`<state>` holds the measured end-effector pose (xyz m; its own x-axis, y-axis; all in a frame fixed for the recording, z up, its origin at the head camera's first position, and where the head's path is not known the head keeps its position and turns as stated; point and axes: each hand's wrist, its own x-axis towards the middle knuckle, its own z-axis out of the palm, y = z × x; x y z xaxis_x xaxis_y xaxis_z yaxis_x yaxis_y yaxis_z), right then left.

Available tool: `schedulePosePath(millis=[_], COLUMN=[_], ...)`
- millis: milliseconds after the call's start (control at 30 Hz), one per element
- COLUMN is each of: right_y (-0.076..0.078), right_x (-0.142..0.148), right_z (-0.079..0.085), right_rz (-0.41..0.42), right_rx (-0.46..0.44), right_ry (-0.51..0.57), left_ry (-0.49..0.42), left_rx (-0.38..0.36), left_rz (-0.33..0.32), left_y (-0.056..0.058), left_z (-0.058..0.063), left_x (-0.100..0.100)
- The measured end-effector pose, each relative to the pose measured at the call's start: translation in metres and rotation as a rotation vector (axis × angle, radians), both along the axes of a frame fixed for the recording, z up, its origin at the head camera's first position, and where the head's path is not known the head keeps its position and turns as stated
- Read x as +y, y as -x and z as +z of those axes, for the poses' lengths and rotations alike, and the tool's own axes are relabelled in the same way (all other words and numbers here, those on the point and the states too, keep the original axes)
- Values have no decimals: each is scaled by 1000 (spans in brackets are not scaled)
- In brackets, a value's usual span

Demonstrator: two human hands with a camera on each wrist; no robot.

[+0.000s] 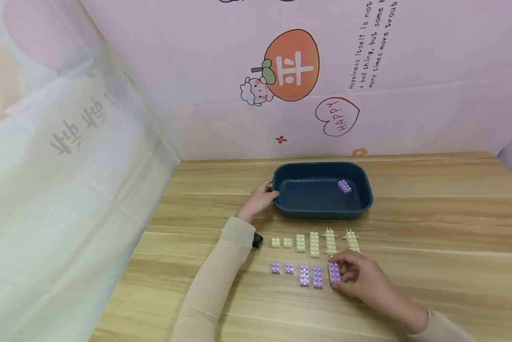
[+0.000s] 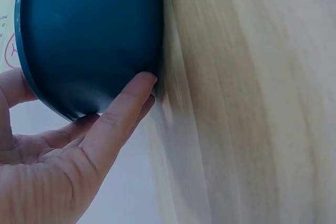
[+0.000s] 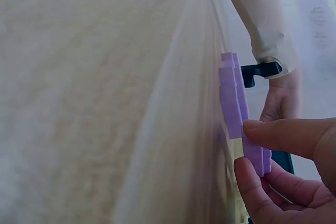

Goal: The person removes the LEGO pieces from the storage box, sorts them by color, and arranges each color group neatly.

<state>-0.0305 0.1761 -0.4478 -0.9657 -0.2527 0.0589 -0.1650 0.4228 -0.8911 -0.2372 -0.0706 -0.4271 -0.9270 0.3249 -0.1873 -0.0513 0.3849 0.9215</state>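
My left hand (image 1: 257, 200) holds the left end of a dark blue tray (image 1: 324, 214), with fingers against its outer wall and the thumb by the rim. Inside the tray, toward the right, lies a purple building brick (image 1: 344, 186). My right hand (image 1: 364, 280) pinches another purple brick (image 1: 334, 273) between thumb and fingers, at the right end of a row of purple bricks (image 1: 304, 275). Whether that brick touches the table cannot be told. In the right wrist view, the pinched brick (image 3: 253, 156) stands edge-on to the camera, studs facing away from the tabletop.
Between the tray and the purple row lies a row of pale yellow bricks (image 1: 301, 242). Its two right-hand pieces (image 1: 331, 242) have small side pegs. A black band (image 1: 257, 240) shows at my left wrist. Printed cloth (image 1: 221, 118) hangs behind the wooden table (image 1: 431, 199).
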Motion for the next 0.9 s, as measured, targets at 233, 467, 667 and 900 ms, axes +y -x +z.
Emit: schedulePosePath(millis=[233, 467, 667, 900], right_y=[-3, -4, -3, -3], right_x=[1, -2, -3, -4], right_z=[-4, -7, -10, -10], right_rz=[-37, -42, -45, -27], right_rx=[-85, -74, -46, -2], right_ry=[-36, -50, -86, -102], left_ry=[0, -26, -17, 4], left_rx=[-11, -38, -34, -13], left_rz=[-14, -20, -20, -6], left_y=[1, 2, 2, 3], left_z=[-1, -1, -2, -3], left_x=[-1, -2, -2, -2])
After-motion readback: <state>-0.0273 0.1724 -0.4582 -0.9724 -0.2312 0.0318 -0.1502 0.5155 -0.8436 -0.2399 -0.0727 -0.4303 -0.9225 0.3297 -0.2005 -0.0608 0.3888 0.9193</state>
